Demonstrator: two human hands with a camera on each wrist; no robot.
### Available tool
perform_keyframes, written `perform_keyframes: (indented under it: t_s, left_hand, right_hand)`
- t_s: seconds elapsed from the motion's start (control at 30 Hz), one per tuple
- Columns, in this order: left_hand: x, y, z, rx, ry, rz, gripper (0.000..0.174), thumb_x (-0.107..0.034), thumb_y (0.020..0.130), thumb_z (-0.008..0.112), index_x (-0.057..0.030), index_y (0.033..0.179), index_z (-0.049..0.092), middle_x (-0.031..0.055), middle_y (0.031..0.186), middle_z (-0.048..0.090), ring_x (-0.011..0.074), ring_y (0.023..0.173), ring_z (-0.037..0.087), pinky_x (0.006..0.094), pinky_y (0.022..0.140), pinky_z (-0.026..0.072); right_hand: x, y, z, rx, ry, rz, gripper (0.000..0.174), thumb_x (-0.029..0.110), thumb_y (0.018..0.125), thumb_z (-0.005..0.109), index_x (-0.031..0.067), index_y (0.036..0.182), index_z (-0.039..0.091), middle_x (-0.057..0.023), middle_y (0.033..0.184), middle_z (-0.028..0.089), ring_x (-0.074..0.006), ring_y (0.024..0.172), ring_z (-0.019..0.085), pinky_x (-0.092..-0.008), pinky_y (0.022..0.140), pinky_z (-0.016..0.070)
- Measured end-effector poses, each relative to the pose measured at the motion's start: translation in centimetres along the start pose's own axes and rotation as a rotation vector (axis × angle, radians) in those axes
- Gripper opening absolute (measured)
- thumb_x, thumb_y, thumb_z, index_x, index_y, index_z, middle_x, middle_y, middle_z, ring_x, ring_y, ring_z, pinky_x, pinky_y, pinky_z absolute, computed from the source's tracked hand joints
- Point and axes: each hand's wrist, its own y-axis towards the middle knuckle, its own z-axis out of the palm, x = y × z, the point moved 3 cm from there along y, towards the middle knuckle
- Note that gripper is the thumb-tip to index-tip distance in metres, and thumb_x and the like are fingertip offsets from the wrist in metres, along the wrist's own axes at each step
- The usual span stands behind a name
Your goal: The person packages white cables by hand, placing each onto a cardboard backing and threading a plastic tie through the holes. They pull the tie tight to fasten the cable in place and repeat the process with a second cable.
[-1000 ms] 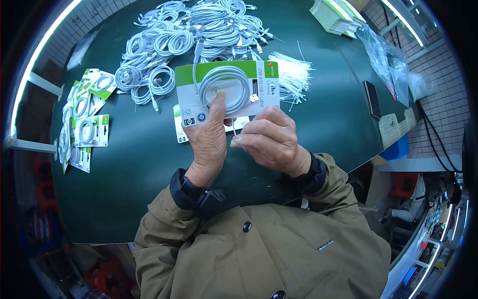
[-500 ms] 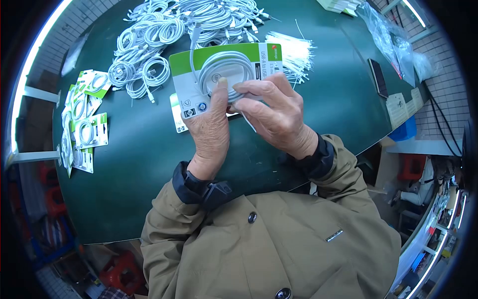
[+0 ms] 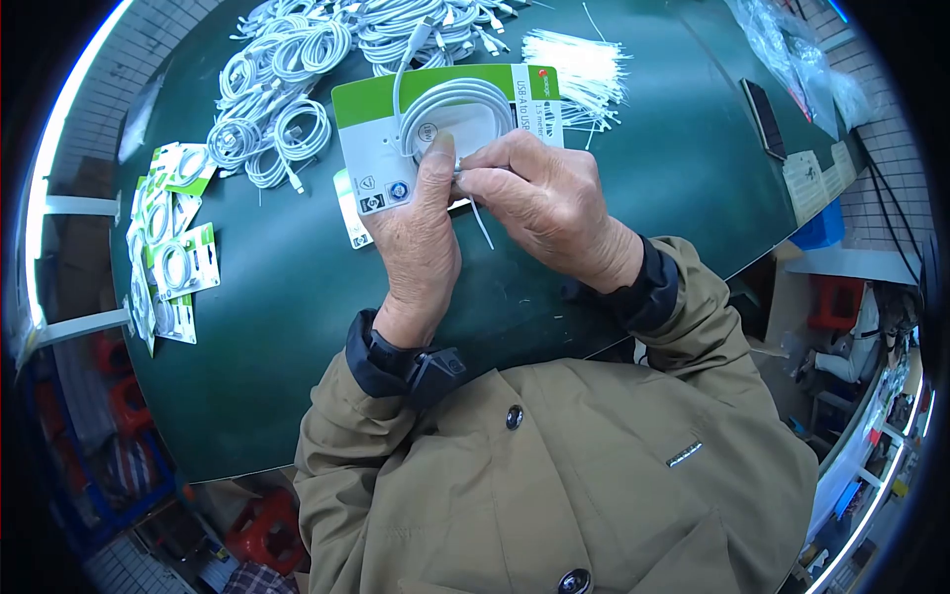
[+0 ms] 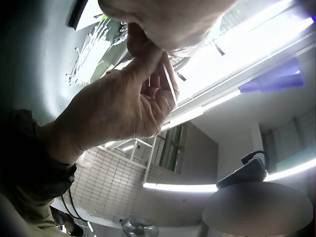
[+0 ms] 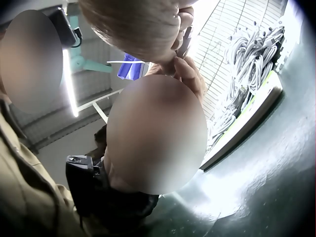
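Note:
My left hand holds a printed cable card up over the table, its thumb pressing on a coiled white USB cable at the front. A plug end of the cable rises past the card's top edge. At the lower right of the coil, my right hand pinches a thin white cable tie between thumb and forefinger. The tie's tail hangs below these fingers and also shows as a white strip in the left wrist view. Fingers hide where the tie meets the coil.
More cards lie on the green table beneath the held one. Coiled cables are heaped at the back, beside a bundle of white ties. Packed cable cards overlap at the left. A phone and plastic bag are at the right.
My right hand has come up from below the card to the coil's lower right edge, and its thumb and forefinger have closed together there. The left hand keeps its hold; the head view has shifted.

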Motion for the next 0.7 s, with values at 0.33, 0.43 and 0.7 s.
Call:
perform_keyframes:
  t_s: [0.33,0.43,0.7]
  left_hand:
    - [-1.1,0.1,0.2,0.108,0.057,-0.01,0.041,-0.005,0.102,0.07,-0.0046,0.14,0.053,0.0078,0.119,0.067,0.013,0.094,0.069,0.0267,0.073,0.058]
    - [-1.7,0.2,0.3,0.135,0.031,0.002,0.043,-0.006,0.103,0.071,-0.0057,0.141,0.052,0.0079,0.12,0.067,0.0141,0.096,0.07,0.0279,0.076,0.0587]
    - [-2.0,0.1,0.8,0.148,-0.021,0.007,0.043,-0.008,0.104,0.07,-0.0039,0.143,0.051,0.011,0.126,0.066,0.0189,0.104,0.071,0.0324,0.083,0.0613]
  right_hand:
    - [-0.1,0.2,-0.5,-0.113,0.004,-0.075,0.021,0.002,0.077,0.079,0.0083,0.096,0.072,-0.0048,0.097,0.071,-0.02,0.073,0.073,-0.0307,0.059,0.0609]
    - [0.4,0.2,-0.6,-0.129,0.01,-0.081,0.019,0.003,0.077,0.079,0.0071,0.094,0.071,-0.0049,0.096,0.07,-0.0193,0.074,0.071,-0.0299,0.059,0.0607]
    - [1.2,0.2,-0.7,-0.126,0.077,-0.11,0.015,0.004,0.076,0.078,0.0044,0.087,0.068,-0.0065,0.093,0.068,-0.0194,0.073,0.071,-0.0296,0.059,0.0596]
